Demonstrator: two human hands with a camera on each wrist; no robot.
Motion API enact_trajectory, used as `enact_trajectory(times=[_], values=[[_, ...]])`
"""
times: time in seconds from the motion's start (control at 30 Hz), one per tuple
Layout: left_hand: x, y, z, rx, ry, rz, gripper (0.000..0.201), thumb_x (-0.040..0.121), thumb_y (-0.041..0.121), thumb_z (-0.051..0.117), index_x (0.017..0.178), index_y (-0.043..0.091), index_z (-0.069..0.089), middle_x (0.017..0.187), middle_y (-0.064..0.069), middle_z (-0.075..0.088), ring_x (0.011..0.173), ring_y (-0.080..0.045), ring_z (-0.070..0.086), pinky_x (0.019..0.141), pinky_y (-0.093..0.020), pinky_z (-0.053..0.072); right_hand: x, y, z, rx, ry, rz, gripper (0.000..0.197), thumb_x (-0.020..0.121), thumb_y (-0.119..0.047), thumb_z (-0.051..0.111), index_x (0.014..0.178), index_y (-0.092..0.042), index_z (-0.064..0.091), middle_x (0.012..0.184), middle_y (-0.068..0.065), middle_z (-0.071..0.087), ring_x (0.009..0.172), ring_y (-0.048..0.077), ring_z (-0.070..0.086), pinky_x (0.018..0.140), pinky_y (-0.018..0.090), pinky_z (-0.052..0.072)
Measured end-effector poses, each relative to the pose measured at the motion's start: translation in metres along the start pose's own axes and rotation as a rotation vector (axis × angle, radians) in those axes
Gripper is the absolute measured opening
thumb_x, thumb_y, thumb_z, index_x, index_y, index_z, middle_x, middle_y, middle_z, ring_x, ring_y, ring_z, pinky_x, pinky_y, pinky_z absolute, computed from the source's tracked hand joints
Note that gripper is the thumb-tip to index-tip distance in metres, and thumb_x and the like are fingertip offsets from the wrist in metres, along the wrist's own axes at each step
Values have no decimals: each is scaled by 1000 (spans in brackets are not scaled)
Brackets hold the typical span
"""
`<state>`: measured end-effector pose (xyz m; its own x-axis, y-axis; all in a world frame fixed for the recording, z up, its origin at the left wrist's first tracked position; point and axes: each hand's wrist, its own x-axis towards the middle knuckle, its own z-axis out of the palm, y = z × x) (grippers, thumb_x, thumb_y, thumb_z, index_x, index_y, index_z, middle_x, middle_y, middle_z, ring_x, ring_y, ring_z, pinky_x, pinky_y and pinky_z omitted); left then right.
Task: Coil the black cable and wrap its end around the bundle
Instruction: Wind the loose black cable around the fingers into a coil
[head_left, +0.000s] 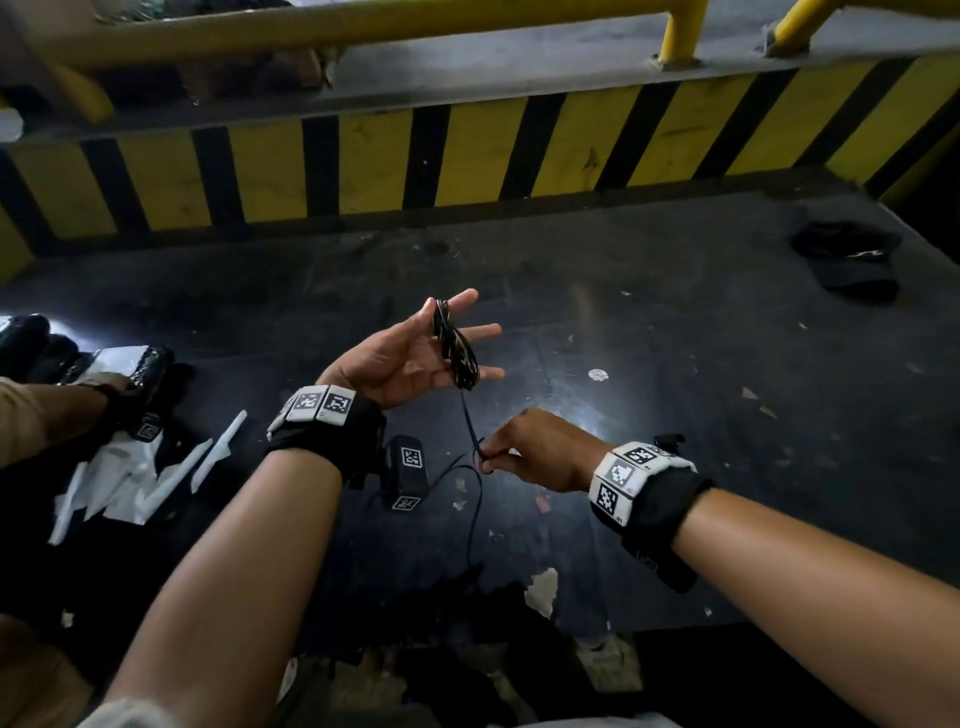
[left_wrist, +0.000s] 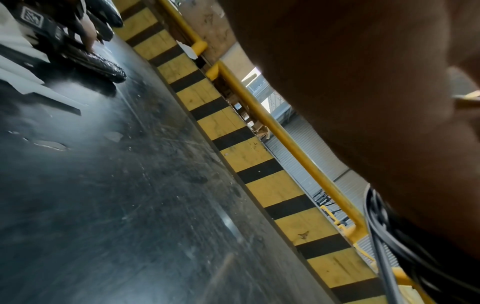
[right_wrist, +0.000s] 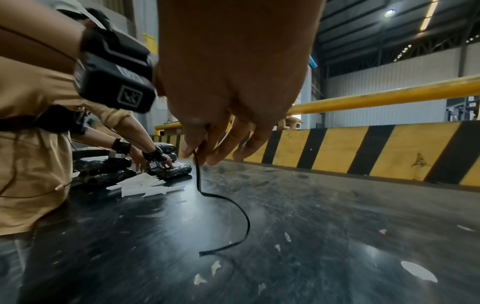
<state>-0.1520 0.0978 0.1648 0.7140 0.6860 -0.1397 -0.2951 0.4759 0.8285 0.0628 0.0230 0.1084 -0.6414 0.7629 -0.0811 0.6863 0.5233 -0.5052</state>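
Observation:
A small coil of black cable (head_left: 456, 347) lies across the straight, spread fingers of my left hand (head_left: 483, 332), which is held palm up above the dark table (head_left: 675, 364). From the coil a single strand (head_left: 470, 421) drops to my right hand (head_left: 491, 457), whose thumb and fingertips pinch it. Below that pinch the loose tail (right_wrist: 233, 205) curves down, and its cut end (right_wrist: 201, 253) rests on the table. In the left wrist view the coil (left_wrist: 384, 226) shows at the lower right beneath the palm (left_wrist: 363, 102). The right wrist view shows my right hand (right_wrist: 202, 152) holding the strand.
A yellow-and-black striped barrier (head_left: 467, 150) with a yellow rail (head_left: 363, 31) runs along the table's far side. At the left another person's arm (head_left: 47, 410) works among black wrapped bundles (head_left: 150, 364) and white paper strips (head_left: 208, 457). A black cloth (head_left: 847, 254) lies at the back right.

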Motion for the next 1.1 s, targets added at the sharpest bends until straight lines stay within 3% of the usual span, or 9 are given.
enact_trajectory(times=[0.13,0.27,0.4,0.47,0.53,0.63,0.83,1.0,1.1], values=[[0,-6,-4,-6,148,-53,67,77,47,81,136,23,62,151,-30,44,143,-47,36,96,-54,53,6,-5,-11,-201,-33,-43,18,96,-28,55,100,-24,72,99,-1,74,95,25,65,76,44,54],[-6,-13,-6,107,208,-152,81,68,52,86,138,24,58,148,-22,52,135,-35,52,91,-45,57,8,-9,-36,-303,19,-109,20,98,-30,55,111,-31,70,103,-1,73,100,25,64,81,44,54],[-11,-30,-13,155,220,-197,84,78,44,82,146,8,51,149,-22,52,143,-35,42,111,-63,38,16,-22,-83,-487,40,-122,23,99,-30,56,118,-38,68,112,-8,69,107,18,61,86,37,43],[-12,-37,-8,150,223,-251,91,70,43,89,144,3,52,147,-19,54,138,-33,49,102,-60,48,25,-29,-104,-588,63,-124,21,99,-28,57,113,-38,69,110,-11,69,107,17,61,82,32,35],[-14,-42,-3,125,193,-308,82,64,44,92,134,12,64,142,-20,56,126,-32,57,90,-50,57,33,-36,-121,-670,84,-120,21,99,-25,57,109,-38,70,108,-10,70,105,19,62,80,32,32],[-18,-46,-1,61,141,-332,68,75,42,86,135,17,65,141,-20,31,119,-39,54,93,-50,55,43,-43,-137,-722,88,-96,23,98,-25,56,107,-38,72,105,-8,72,101,21,64,84,36,34],[-29,-50,7,42,29,-326,70,79,46,80,140,20,58,152,-21,48,129,-58,50,106,-57,46,56,-40,-136,-727,105,-112,18,97,-28,58,102,-38,72,101,-10,73,96,22,64,87,36,31],[-37,-48,18,5,-111,-288,48,93,44,64,137,24,61,160,-23,35,134,-66,35,109,-60,38,57,-24,-132,-624,139,-93,17,97,-31,60,106,-38,73,105,-11,75,98,20,67,101,41,38],[-38,-44,24,-49,-214,-251,43,98,42,54,136,24,61,163,-25,26,135,-69,28,108,-56,38,48,-12,-117,-414,192,-60,18,94,-30,66,106,-36,77,104,-9,77,95,17,70,89,38,49]])
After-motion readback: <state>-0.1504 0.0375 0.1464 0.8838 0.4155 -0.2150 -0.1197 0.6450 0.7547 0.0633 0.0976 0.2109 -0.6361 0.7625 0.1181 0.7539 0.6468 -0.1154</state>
